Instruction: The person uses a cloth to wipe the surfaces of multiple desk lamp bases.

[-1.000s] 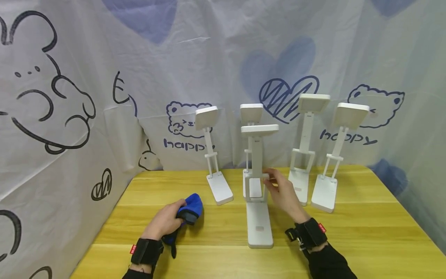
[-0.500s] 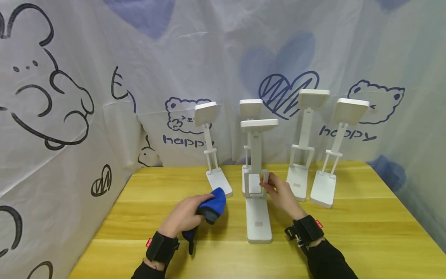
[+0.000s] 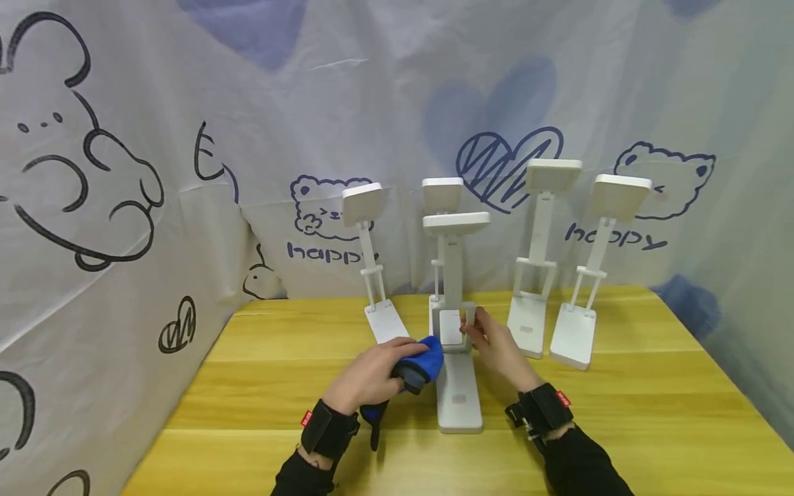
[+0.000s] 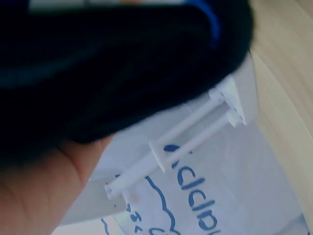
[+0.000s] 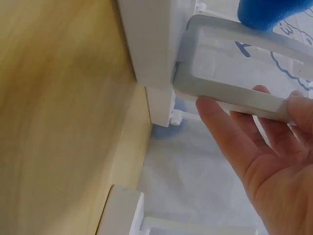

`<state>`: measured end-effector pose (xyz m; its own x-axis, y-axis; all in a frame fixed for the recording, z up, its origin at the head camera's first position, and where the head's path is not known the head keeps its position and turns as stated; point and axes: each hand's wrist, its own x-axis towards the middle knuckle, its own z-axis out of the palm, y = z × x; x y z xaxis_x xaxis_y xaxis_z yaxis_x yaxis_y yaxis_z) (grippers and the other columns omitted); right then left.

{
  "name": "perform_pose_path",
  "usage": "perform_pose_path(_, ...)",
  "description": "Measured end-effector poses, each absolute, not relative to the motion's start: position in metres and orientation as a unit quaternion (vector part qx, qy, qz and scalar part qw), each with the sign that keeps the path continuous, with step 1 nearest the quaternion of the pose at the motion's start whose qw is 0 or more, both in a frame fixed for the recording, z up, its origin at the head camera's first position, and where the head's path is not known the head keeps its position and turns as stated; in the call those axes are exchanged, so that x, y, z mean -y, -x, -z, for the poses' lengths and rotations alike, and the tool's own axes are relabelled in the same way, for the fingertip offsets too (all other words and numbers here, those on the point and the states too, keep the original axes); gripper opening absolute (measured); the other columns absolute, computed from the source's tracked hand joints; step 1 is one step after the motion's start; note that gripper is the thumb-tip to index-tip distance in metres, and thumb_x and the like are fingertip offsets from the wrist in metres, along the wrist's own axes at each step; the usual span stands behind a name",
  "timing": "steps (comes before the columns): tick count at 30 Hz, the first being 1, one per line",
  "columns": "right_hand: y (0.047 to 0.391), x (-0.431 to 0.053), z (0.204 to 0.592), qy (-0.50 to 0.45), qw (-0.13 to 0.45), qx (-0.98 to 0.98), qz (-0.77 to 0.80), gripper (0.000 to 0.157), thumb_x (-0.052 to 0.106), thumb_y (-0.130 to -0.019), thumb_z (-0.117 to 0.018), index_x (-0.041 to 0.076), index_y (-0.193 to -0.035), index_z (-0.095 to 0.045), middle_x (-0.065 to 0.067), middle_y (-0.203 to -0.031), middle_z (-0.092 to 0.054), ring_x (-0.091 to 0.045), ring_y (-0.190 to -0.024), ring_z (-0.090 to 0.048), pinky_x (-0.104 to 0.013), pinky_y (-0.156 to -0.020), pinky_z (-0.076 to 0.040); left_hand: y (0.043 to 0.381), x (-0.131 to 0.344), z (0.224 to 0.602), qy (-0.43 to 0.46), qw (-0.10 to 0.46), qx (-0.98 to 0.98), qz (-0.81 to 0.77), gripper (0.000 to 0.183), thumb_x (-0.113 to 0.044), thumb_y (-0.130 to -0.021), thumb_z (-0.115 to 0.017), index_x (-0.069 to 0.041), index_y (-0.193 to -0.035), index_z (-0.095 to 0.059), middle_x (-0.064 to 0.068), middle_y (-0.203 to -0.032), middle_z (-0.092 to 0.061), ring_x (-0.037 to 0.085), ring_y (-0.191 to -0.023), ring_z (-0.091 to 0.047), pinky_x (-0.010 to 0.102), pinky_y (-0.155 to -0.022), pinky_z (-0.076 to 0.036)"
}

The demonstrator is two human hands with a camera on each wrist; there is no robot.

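Observation:
Nearest me stands a white folding desk lamp point(image 3: 460, 393), upright with its head at the top. My right hand point(image 3: 501, 351) pinches the right leg of its hinged frame; in the right wrist view, the thumb and fingers lie on either side of that frame point(image 5: 234, 100). My left hand point(image 3: 371, 375) grips a bunched blue cloth point(image 3: 429, 358) with black edging, a dark end hanging below. The cloth is against the frame's left leg, where its blue tip point(image 5: 274, 12) meets it in the right wrist view. Dark fabric point(image 4: 122, 73) fills much of the left wrist view.
Several more white desk lamps stand behind: one at left point(image 3: 384, 320), one directly behind the near lamp point(image 3: 442, 196), and two at right, a taller one point(image 3: 527, 324) and an outer one point(image 3: 573, 337). A printed curtain point(image 3: 397, 89) hangs beyond the wooden table point(image 3: 279, 344).
My left hand has carried the blue cloth rightward from the open table to the near lamp's frame. The right hand keeps its hold, and the lamp stays in place.

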<state>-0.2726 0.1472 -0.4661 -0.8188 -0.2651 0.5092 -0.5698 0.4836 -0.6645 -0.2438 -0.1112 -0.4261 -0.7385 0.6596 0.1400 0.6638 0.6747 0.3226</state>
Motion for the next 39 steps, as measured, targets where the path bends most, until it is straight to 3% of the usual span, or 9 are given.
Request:
perform_pose_path(4,0.273,-0.145,0.467,-0.243,0.168,0.845,-0.447,0.012,0.000,-0.096,-0.047,0.000,-0.107,-0.051,-0.019,-0.093,-0.066,-0.034,-0.087,-0.064,-0.041,-0.060,-0.058,0.246,0.098,0.426,0.363,-0.001,0.918,0.162,0.072,0.005,-0.074,-0.056,-0.029,-0.137,-0.051,0.003,-0.141,-0.048,0.023,-0.120,-0.049,0.044,-0.094,-0.047)
perform_pose_path(9,0.274,-0.147,0.468,-0.245,0.166,0.846,-0.443,0.011,0.001,-0.096,-0.048,0.000,-0.107,-0.052,-0.020,-0.094,-0.067,-0.034,-0.089,-0.064,-0.041,-0.060,-0.059,0.248,0.086,0.429,0.392,-0.011,0.911,0.126,0.068,0.009,-0.073,-0.056,-0.030,-0.129,-0.059,0.002,-0.138,-0.052,0.023,-0.119,-0.050,0.044,-0.096,-0.046)
perform_pose_path(17,0.278,-0.148,0.468,-0.258,0.174,0.843,-0.440,0.010,0.000,-0.096,-0.048,-0.001,-0.106,-0.051,-0.020,-0.092,-0.066,-0.034,-0.087,-0.064,-0.041,-0.058,-0.059,0.252,0.075,0.443,0.406,0.042,0.911,0.068,0.059,0.001,-0.078,-0.063,-0.032,-0.128,-0.060,-0.003,-0.138,-0.052,0.022,-0.118,-0.048,0.048,-0.089,-0.047)
perform_pose_path(28,0.277,-0.149,0.469,-0.274,0.192,0.853,-0.400,0.007,0.000,-0.097,-0.045,0.002,-0.103,-0.049,-0.016,-0.091,-0.063,-0.027,-0.074,-0.061,-0.037,-0.057,-0.053,0.254,0.064,0.459,0.425,0.067,0.902,0.040,0.058,0.000,-0.078,-0.067,-0.033,-0.125,-0.062,0.002,-0.144,-0.045,0.025,-0.124,-0.044,0.049,-0.097,-0.043)
perform_pose_path(32,0.276,-0.150,0.471,-0.278,0.197,0.855,-0.392,0.009,-0.001,-0.097,-0.045,0.001,-0.105,-0.049,-0.017,-0.090,-0.063,-0.027,-0.071,-0.059,-0.037,-0.057,-0.050,0.255,0.063,0.463,0.418,0.068,0.905,0.047,0.053,-0.003,-0.080,-0.066,-0.031,-0.126,-0.060,0.004,-0.143,-0.046,0.025,-0.119,-0.046,0.048,-0.096,-0.044)
perform_pose_path(39,0.276,-0.148,0.470,-0.280,0.188,0.854,-0.397,0.009,0.000,-0.098,-0.044,-0.001,-0.105,-0.048,-0.017,-0.090,-0.062,-0.025,-0.071,-0.059,-0.036,-0.056,-0.052,0.258,0.061,0.469,0.410,0.077,0.907,0.058,0.059,-0.003,-0.083,-0.062,-0.027,-0.136,-0.051,-0.004,-0.137,-0.053,0.020,-0.108,-0.051,0.043,-0.088,-0.047)
